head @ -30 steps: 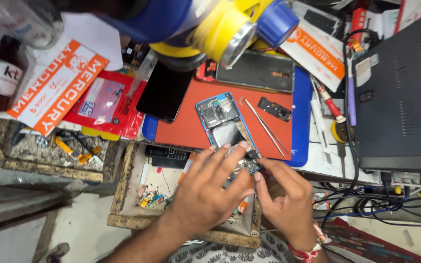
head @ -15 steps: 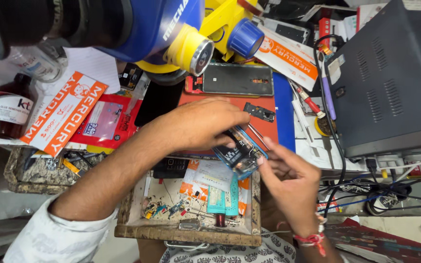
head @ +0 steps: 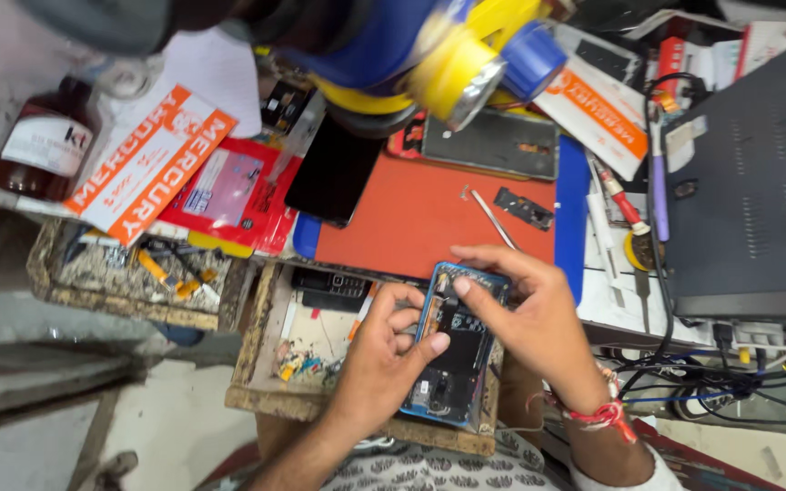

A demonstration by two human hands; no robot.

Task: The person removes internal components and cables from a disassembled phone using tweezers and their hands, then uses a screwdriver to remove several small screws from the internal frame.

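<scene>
The opened phone (head: 452,350) sits low in the middle, over the wooden drawer (head: 311,341), with its back cover off and its insides showing. The left hand (head: 384,350) is closed around the phone's left edge, and its thumb lies across the dark middle part. The right hand (head: 529,314) grips the phone's top right corner, and one finger presses on the small parts near the top.

A moment ago the left hand was stretched far out over the orange mat, and the phone hung tilted in the right hand alone. Now both hands are back on the phone and hold it steady, so the work looks like it is on the phone's insides again.

Just past the phone lies the orange mat (head: 411,214). On it, above the phone, rest thin metal tweezers (head: 493,218) and a small dark part (head: 522,207). Further from the phone, a grey phone frame (head: 493,144) lies at the mat's far edge, and a black phone (head: 334,173) lies to the left. Far left of the phone stands a brown bottle (head: 38,145).
</scene>
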